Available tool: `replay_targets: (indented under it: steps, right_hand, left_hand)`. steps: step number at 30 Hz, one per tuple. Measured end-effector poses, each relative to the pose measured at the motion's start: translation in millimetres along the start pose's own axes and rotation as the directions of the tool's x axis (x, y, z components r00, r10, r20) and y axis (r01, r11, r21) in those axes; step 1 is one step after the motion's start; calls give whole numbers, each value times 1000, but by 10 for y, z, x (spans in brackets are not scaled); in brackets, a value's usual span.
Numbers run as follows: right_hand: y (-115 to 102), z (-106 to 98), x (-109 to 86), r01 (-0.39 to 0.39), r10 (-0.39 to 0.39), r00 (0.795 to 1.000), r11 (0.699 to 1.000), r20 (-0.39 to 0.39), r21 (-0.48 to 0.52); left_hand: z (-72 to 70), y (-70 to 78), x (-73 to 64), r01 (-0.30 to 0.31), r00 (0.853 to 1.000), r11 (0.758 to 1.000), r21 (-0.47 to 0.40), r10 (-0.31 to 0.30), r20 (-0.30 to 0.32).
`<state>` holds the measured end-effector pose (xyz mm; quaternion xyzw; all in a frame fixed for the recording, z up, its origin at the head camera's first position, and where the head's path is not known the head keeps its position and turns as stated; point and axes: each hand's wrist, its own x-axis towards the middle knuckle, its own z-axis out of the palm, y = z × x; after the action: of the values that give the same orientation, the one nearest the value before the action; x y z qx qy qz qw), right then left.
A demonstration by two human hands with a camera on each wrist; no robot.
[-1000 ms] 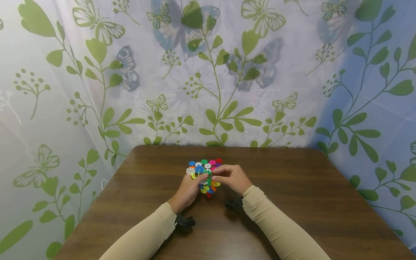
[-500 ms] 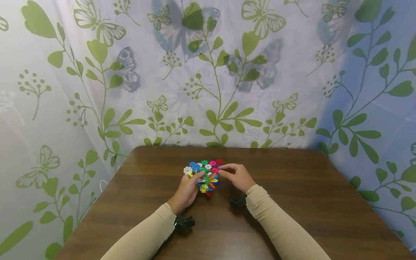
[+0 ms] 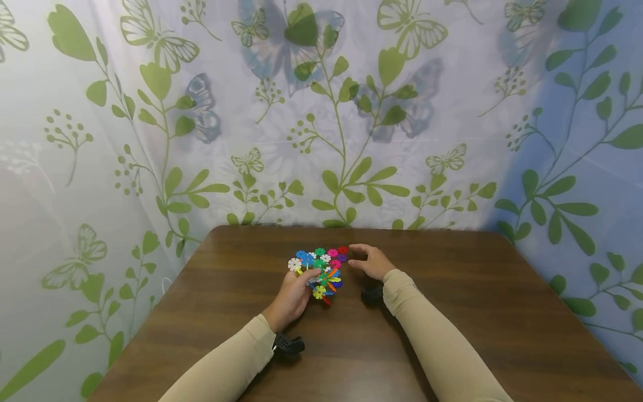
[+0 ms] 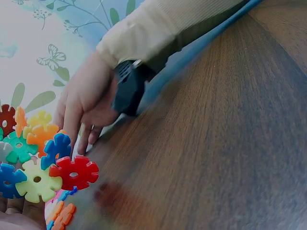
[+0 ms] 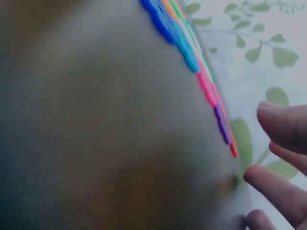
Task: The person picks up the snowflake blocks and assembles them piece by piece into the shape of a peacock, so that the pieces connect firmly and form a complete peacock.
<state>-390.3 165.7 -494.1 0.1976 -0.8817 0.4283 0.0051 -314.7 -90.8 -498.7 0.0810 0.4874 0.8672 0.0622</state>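
Interlocking flower-shaped plastic discs [image 3: 335, 264] in many colours are joined into one cluster. My left hand [image 3: 291, 296] grips it from the left, thumb lying over the front. A pale yellow disc [image 4: 37, 180] and a red disc [image 4: 74, 172] show at the near end in the left wrist view. Just right of the cluster is my right hand [image 3: 373, 263], fingers loosely bent and apart, with nothing seen between them. Its fingertips come close to the red disc [image 3: 342, 249] at the far right corner. In the right wrist view, the purple disc [image 5: 221, 125] appears edge-on, left of the fingers [image 5: 278, 191].
The brown wooden table [image 3: 452, 312] spreads under both arms. A patterned curtain [image 3: 281, 184] with leaves and butterflies hangs behind and at both sides. Black wrist devices [image 3: 288, 345] sit below each wrist.
My right hand has drawn back from the middle of the cluster, up and right to its far right corner. The orange and yellow discs it covered now show. My left hand keeps its grip.
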Motion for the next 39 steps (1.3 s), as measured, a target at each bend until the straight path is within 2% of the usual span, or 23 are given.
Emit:
replay_targets:
  steps: [5,9,14,17,20,23,28,33,39]
  right_hand:
    - [137,-36,206,61,-56,996,996,72,-64]
    - [134,-51,330,106,-94,988,989,125,-99]
    - [66,-25,408,112,-66,974,971,217,-209]
    - [58,-13,418,116,-50,971,954,235,-277]
    - [82,-8,387,83,-35,983,960,182,-266]
    - [130,6,333,54,-39,997,974,74,-220]
    - [177,37,207,35,-47,997,986,-65,-166]
    - [207,77,75,35,-55,990,987,-126,-159]
    - [220,83,-30,79,-110,980,980,-168,-182]
  left_hand:
    - [-6,-16,3,9,1000,1000,6,-9,13]
    - [-18,-16,22,10,999,1000,17,-11,34]
    - [-13,9,3,20,1000,999,29,-21,10]
    - [-5,20,-1,19,1000,999,29,-19,4]
    - [-1,15,1,20,1000,999,29,-20,9]
    - [-7,4,4,28,1000,999,30,-28,9]
    - [-9,-13,5,32,999,999,32,-32,-16]
    - [-10,-29,0,34,999,999,27,-33,-31]
    - [7,-11,-4,33,999,999,33,-32,-19]
